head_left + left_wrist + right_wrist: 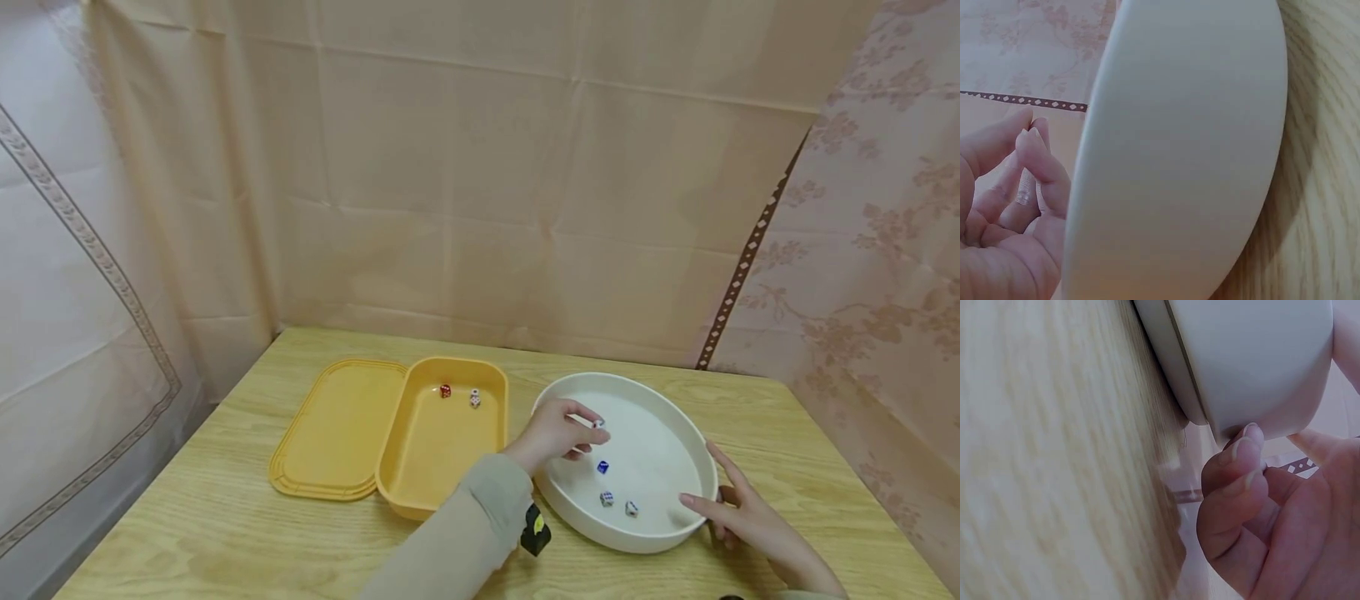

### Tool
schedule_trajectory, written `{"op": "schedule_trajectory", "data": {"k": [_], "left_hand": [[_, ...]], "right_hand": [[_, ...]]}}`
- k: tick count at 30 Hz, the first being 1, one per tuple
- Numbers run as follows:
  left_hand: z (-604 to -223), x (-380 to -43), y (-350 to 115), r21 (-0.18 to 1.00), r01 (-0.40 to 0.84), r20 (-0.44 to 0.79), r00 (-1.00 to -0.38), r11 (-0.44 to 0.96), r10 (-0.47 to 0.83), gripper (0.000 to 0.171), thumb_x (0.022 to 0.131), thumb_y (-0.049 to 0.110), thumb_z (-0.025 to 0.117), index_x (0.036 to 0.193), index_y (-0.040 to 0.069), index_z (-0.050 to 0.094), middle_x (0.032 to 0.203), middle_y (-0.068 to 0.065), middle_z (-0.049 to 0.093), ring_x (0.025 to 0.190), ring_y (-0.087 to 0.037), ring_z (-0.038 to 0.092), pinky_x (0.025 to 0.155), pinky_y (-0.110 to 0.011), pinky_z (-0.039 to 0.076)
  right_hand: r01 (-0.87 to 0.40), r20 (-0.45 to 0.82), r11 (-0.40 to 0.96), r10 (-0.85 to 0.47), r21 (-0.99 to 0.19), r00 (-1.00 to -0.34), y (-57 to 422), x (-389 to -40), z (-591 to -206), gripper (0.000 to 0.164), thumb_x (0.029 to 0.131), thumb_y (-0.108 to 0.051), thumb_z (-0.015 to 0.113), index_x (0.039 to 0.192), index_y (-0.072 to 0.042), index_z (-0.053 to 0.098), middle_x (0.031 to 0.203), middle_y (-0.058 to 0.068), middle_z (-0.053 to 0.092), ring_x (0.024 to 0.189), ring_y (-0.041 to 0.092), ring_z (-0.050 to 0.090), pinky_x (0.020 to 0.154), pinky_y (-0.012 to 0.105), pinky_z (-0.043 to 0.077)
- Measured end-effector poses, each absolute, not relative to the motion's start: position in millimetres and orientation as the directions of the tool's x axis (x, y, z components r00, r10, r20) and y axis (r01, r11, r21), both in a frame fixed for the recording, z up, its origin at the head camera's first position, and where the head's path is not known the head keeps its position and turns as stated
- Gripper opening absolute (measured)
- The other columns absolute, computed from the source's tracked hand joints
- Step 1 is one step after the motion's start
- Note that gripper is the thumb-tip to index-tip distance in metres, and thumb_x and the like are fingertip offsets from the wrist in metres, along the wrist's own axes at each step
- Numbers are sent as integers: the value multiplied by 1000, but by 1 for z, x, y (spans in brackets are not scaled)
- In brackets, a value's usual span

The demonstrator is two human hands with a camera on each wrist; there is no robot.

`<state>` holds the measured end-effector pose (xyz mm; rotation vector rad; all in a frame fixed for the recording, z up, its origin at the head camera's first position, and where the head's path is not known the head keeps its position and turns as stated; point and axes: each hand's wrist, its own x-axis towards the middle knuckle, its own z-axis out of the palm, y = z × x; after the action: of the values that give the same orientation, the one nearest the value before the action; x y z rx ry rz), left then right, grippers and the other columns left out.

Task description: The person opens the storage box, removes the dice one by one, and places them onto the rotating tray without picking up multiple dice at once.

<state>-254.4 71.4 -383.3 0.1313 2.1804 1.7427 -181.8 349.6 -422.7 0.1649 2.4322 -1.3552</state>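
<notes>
My left hand [564, 432] is over the left side of a round white tray [647, 547], pinching a white die [597, 423] between thumb and fingertips. In the left wrist view the tray's wall [1179, 150] covers much of the picture and the die is hidden. My right hand [750, 508] grips the tray's right rim, thumb over the edge and the other fingers outside. Its curled fingers [1235, 494] lie against the outer wall in the right wrist view. On the tray floor are a blue die [603, 467] and two whitish dice [607, 499] with dark pips.
Left of the tray stands a yellow box [442, 458] holding a red die [446, 391] and two white dice [475, 400]. Its yellow lid [337, 433] lies flat beside it on the wooden table [225, 517]. Cloth curtains [450, 167] hang behind and at both sides.
</notes>
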Motion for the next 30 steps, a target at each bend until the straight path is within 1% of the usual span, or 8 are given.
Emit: {"op": "schedule_trajectory", "data": {"k": [4,11,19,26,30], "left_hand": [[-386,-253,74,960,-144,-210,-937,240,278,14,83,13,80,93,11,71,75,-1,71,60,-10,57,53,-18,50],[-392,-250,76,947,-92,-178,-947,307,266,12,83,13,80,90,11,70,78,-11,72,55,-9,55,50,-18,50],[-393,-248,78,907,-98,-211,-947,409,241,13,83,15,81,84,14,68,71,-4,67,54,-10,55,53,-23,53],[-392,-245,80,850,-63,-221,-944,524,245,16,81,15,82,80,16,66,59,0,58,50,-11,52,50,-21,47],[-392,-244,80,837,-35,-214,-939,545,268,15,80,12,82,82,16,67,56,1,55,49,-10,50,48,-19,43]], "right_hand": [[271,-357,532,-64,-802,-932,350,-182,-423,103,97,-34,63,156,-24,-20,88,5,48,63,13,50,57,26,47],[274,-363,544,-60,-793,-930,351,-183,-423,102,97,-35,62,156,-24,-20,89,5,48,64,14,51,57,26,46],[285,-373,537,-59,-794,-926,350,-182,-422,103,97,-35,63,156,-24,-21,89,5,49,63,14,51,58,27,47],[284,-373,540,-59,-792,-926,351,-182,-422,103,96,-35,63,156,-24,-21,88,5,49,64,15,51,58,27,47],[280,-365,534,-58,-798,-929,350,-183,-422,104,96,-35,64,156,-24,-20,88,5,49,63,14,51,58,27,47]]}}
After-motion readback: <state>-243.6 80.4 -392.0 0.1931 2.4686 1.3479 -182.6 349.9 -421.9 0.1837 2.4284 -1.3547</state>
